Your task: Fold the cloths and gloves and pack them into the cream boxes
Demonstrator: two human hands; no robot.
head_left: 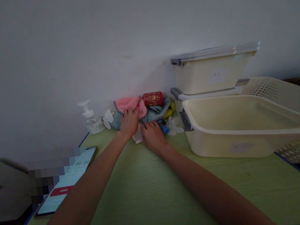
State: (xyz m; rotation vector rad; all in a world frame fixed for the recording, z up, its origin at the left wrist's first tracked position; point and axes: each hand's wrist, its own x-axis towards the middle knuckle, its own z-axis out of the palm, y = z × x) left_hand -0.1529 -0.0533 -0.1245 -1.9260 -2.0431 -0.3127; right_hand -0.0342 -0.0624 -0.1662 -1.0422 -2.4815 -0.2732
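Observation:
My left hand lies over the front of a heap by the wall, fingers slightly apart against a pink cloth with a dark edge. My right hand is just beside it, fingers curled down into the heap; what is under them is hidden. A pale, thin piece shows between the hands. Around them are a grey-blue cloth, a red patterned cylinder, something yellow, a small blue item and clear plastic pieces.
A white pump bottle stands left of the heap. A lit phone lies at the table's left edge. On the right are an uncovered cream bin, a lidded bin behind it, and a perforated basket.

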